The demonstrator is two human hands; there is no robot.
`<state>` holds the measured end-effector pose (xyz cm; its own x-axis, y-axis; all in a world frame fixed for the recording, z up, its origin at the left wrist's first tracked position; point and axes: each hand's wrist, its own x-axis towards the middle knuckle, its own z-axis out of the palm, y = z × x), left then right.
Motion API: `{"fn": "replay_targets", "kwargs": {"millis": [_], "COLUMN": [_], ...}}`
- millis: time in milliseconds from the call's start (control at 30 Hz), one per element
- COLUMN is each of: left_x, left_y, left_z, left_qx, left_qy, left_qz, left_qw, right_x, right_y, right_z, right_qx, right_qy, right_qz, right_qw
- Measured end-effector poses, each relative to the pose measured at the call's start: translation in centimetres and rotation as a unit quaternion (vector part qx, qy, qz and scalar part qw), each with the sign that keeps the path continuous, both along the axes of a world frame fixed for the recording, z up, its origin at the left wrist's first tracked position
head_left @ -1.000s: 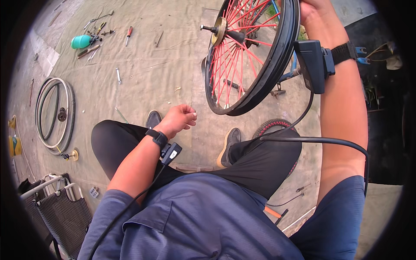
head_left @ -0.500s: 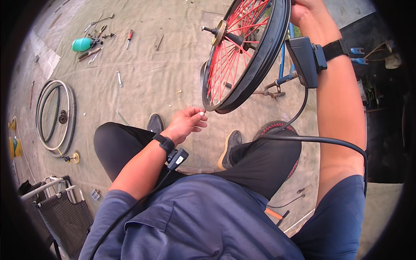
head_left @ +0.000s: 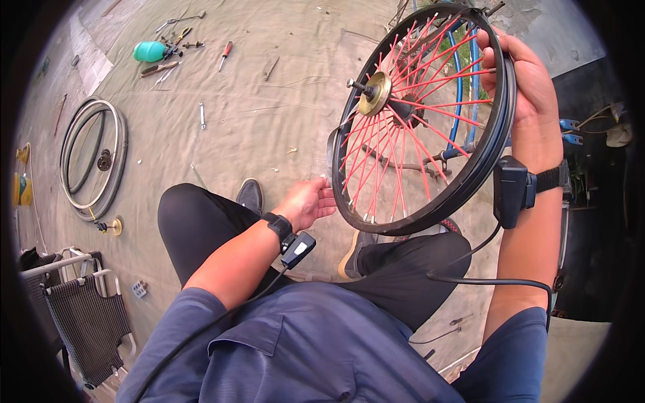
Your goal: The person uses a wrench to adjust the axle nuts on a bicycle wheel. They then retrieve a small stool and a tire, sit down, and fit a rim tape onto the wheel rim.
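Observation:
A wheel with red spokes, black rim and brass-coloured hub fitting is held up at the upper right. My right hand grips its rim on the right side, fingers curled round it. My left hand is at the rim's lower left edge with fingers closed, beside a loose dark strip; what it pinches I cannot make out. Behind the wheel are blue bicycle frame tubes.
Tools, including a red screwdriver, and a teal bottle lie on the ground cloth. Coiled tyres or rims lie left. A folding chair stands lower left; a dark area is right.
The wheel has come down and tilted to show more of its face. My right hand has lowered with it; my left hand has moved right to the rim's edge and curled its fingers.

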<state>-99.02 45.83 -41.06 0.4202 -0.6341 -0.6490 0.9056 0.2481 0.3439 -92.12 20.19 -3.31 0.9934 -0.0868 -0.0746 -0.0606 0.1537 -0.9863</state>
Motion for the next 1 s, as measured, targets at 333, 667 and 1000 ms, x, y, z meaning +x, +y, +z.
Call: {"fn": "replay_targets", "kwargs": {"millis": [333, 667, 1000], "left_x": [-0.3, 1.0, 1.8], "left_y": [-0.5, -1.2, -0.8], "left_z": [-0.5, -1.9, -1.4], "left_qx": [0.078, 0.194, 0.201], "left_qy": [-0.052, -0.244, -0.264], "left_qz": [-0.028, 0.039, 0.068], "left_qw": [0.995, 0.949, 0.941], "right_x": [-4.2, -7.7, -11.2], "right_y": [2.6, 5.1, 6.5], "right_z": [1.4, 2.0, 2.3], "right_qx": [0.004, -0.020, -0.028], "right_qy": [-0.024, -0.042, -0.047], "right_qz": [-0.036, -0.019, 0.011], "right_qw": [0.999, 0.999, 0.998]}}
